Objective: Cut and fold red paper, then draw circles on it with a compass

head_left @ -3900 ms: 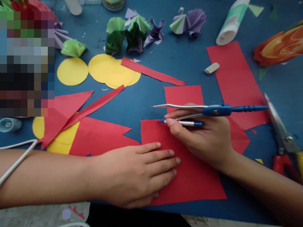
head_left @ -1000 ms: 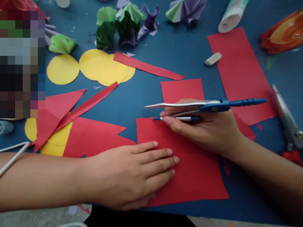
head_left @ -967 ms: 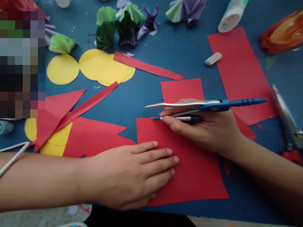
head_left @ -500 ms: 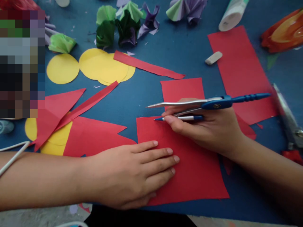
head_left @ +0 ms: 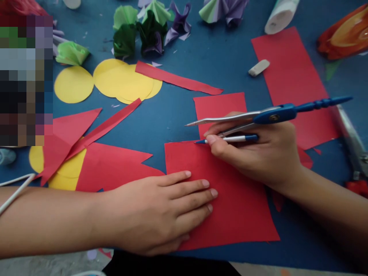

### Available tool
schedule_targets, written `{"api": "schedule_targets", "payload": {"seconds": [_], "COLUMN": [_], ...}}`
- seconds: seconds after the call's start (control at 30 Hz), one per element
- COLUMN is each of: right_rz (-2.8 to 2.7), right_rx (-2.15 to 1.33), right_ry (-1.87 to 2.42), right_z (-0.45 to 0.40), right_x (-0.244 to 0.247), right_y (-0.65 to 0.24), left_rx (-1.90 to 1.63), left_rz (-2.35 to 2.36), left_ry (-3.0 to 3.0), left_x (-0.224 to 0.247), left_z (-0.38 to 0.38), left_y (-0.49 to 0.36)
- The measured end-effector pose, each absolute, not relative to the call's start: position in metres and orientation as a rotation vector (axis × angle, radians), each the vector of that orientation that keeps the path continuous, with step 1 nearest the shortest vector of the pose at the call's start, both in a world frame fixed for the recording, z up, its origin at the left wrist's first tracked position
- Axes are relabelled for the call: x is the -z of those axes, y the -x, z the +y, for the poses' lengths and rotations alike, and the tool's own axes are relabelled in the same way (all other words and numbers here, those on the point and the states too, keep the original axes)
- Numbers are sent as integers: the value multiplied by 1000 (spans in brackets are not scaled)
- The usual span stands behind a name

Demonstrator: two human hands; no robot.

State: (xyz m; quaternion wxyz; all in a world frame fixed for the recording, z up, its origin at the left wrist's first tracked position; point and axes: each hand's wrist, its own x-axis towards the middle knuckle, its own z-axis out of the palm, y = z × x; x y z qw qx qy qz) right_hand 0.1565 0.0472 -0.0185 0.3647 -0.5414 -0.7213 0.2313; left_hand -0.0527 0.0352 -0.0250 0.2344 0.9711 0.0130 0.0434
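A large red sheet (head_left: 230, 207) lies on the blue table. My left hand (head_left: 166, 212) rests flat across the sheet's left part, fingers spread, holding nothing. In my right hand (head_left: 255, 153) is a drawing compass (head_left: 276, 114) with a blue handle and a pen clamped in one leg. The pen tip is at the sheet's top edge; the metal point hangs to the upper left of it, over the table. Beyond the sheet is a smaller red piece (head_left: 220, 105), partly covered by the compass and my right hand.
Yellow circles (head_left: 74, 84), red strips (head_left: 178, 78) and red scraps (head_left: 115, 165) lie left. Folded green and purple paper (head_left: 123, 40) is at the back. On the right are an eraser (head_left: 259, 68), a red sheet (head_left: 299, 84), scissors (head_left: 352, 138) and an orange object (head_left: 345, 34).
My right hand and the compass have moved right and slightly up, the pen tip shifting right along the sheet's top edge. My left hand stays in place.
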Motion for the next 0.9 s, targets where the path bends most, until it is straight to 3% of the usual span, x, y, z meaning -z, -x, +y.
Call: {"api": "schedule_targets", "payload": {"seconds": [0.9], "right_rz": [-1993], "right_rx": [-648], "right_ry": [1257], "right_z": [49], "right_x": [13], "right_y": [-162], "left_rx": [-112], "left_rz": [26], "left_ry": [-2643], "left_x": [24], "left_z": [36], "left_y": [52]}}
